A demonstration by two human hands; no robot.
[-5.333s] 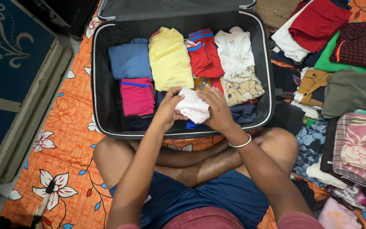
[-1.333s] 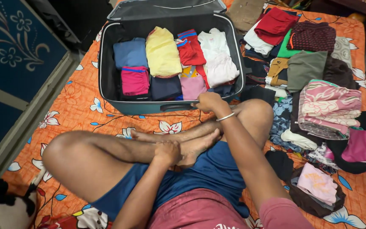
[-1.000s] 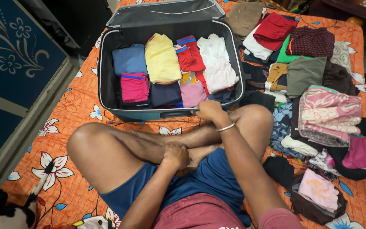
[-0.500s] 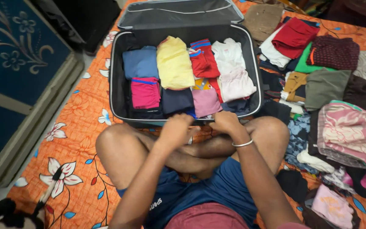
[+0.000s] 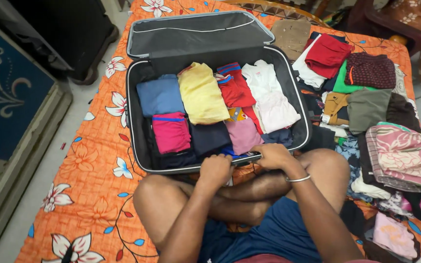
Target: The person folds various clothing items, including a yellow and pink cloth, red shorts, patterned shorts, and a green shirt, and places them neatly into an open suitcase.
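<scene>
An open dark suitcase [image 5: 133,104] lies on the orange flowered sheet in front of my crossed legs. It is packed with folded clothes: blue [image 5: 160,95], yellow [image 5: 202,92], red [image 5: 235,86], white [image 5: 271,95], magenta [image 5: 171,132] and pink [image 5: 243,136]. My left hand [image 5: 215,170] and my right hand [image 5: 274,156] both rest on the suitcase's near rim, fingers curled over the edge by the handle. A silver bangle sits on my right wrist.
Piles of folded clothes [image 5: 366,97] cover the sheet to the right, with a pink striped stack [image 5: 405,151] nearest. The suitcase lid [image 5: 198,34] stands open at the back. A dark blue cabinet [image 5: 6,97] and bare floor lie to the left.
My left hand left my foot and came up to the suitcase's near rim beside the right hand. The suitcase sits closer against my legs than before.
</scene>
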